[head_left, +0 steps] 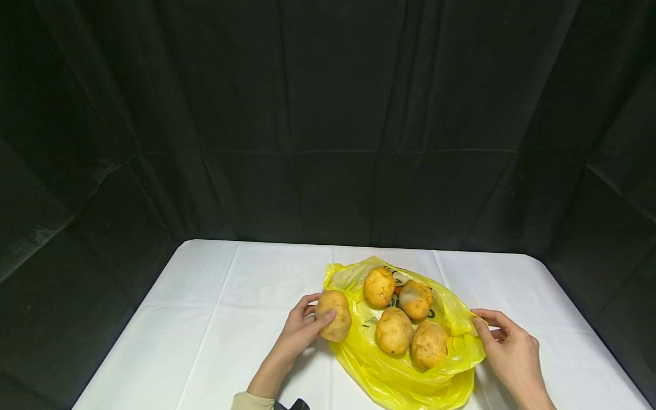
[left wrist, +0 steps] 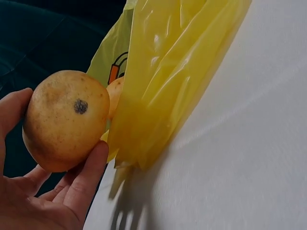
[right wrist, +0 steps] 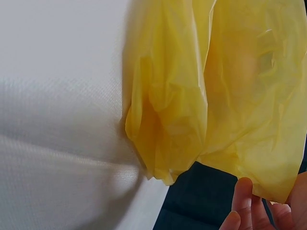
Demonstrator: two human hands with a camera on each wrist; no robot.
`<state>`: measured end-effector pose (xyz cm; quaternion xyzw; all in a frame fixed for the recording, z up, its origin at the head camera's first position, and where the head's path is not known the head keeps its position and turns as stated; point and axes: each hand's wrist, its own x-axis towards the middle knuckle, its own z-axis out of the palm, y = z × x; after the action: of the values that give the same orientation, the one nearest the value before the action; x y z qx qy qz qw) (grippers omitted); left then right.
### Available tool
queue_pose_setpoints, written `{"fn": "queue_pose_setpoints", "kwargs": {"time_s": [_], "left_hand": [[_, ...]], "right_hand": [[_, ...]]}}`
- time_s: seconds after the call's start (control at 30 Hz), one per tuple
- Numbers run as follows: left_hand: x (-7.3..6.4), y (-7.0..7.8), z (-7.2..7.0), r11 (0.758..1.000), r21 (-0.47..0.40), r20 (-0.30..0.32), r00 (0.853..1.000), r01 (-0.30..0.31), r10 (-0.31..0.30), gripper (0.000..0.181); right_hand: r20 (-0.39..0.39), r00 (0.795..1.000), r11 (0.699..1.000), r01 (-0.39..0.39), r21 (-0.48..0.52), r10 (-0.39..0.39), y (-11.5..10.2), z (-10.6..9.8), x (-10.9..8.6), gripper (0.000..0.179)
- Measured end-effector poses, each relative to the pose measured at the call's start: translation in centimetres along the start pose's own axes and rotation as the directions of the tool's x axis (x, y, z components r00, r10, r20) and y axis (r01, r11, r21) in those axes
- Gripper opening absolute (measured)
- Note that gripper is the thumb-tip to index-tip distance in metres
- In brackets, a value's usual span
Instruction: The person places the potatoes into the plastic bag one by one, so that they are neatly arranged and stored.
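My left hand (head_left: 299,330) grips a potato (head_left: 334,316) between thumb and fingers, at the left rim of a yellow plastic bag (head_left: 359,370). A dark spot marks that potato (left wrist: 67,120) in the left wrist view. Several more potatoes (head_left: 393,331) lie in the bag, whose mouth is spread wide. At the bag's right edge, my right hand (head_left: 512,347) pinches the plastic between thumb and fingers. The right wrist view shows the fingers (right wrist: 243,191) at the bag's lower corner, with the potatoes hidden behind the plastic.
A white cloth (head_left: 246,296) covers the table under the bag. Black curtains (head_left: 318,125) hang behind the table and along both sides. Close to the left sleeve, a small black object (head_left: 299,405) shows at the bottom edge of the head view.
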<state>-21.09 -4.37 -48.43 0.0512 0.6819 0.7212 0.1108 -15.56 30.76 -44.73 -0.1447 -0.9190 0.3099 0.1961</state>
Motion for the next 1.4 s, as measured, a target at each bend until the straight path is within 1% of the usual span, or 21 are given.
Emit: {"fn": "queue_pose_setpoints", "kwargs": {"time_s": [0.23,0.33,0.47,0.67,0.83,0.93,1.03,1.17,1.27,1.33,1.4], "left_hand": [[0.2,-0.1,0.6,0.999,0.049,-0.040,0.999,0.012,-0.010,0.067],[0.3,0.0,0.8,0.999,0.054,-0.046,0.999,-0.001,0.003,0.066],[0.4,0.3,1.1,0.998,0.059,-0.045,0.999,-0.027,0.030,0.065],[0.7,0.4,1.9,0.997,0.076,-0.035,0.999,-0.027,0.030,0.065],[1.0,0.5,2.6,0.996,0.077,-0.015,0.999,-0.046,0.047,0.064],[1.3,0.7,2.9,0.995,0.077,-0.014,0.998,-0.059,0.060,0.063],[1.5,0.9,3.2,0.993,0.092,-0.032,0.997,-0.070,0.073,0.063],[1.8,1.1,3.6,0.992,0.116,-0.068,0.996,-0.053,0.061,0.064],[2.0,1.1,3.9,0.989,0.140,-0.078,0.995,-0.043,0.055,0.064],[2.1,1.1,4.1,0.985,0.167,-0.085,0.994,-0.046,0.061,0.063],[2.3,1.1,4.4,0.975,0.217,-0.099,0.993,-0.041,0.063,0.063]], "right_hand": [[0.006,1.000,1.000,0.001,-0.003,-0.001,0.1,0.0,-0.1,0.021],[0.003,1.000,1.000,0.006,-0.010,-0.006,0.2,0.0,0.0,0.021],[0.005,1.000,1.000,0.002,-0.009,-0.002,0.1,0.0,-0.1,0.021],[0.011,1.000,1.000,-0.005,-0.002,0.005,0.0,0.0,-0.1,0.021],[0.019,1.000,1.000,-0.018,-0.008,0.018,-0.1,0.0,0.0,0.022],[0.023,0.999,1.000,-0.026,-0.010,0.027,-0.1,0.0,0.0,0.021],[0.022,1.000,1.000,-0.019,-0.012,0.020,-0.2,0.0,0.0,0.021],[0.023,1.000,1.000,-0.012,-0.009,0.012,-0.1,-0.1,0.0,0.022],[0.025,1.000,1.000,-0.014,-0.008,0.014,-0.1,-0.2,0.0,0.023],[0.020,1.000,1.000,-0.012,-0.013,0.012,-0.1,-0.3,0.0,0.022],[0.018,1.000,1.000,-0.008,-0.018,0.009,-0.1,-0.4,0.0,0.022]]}}
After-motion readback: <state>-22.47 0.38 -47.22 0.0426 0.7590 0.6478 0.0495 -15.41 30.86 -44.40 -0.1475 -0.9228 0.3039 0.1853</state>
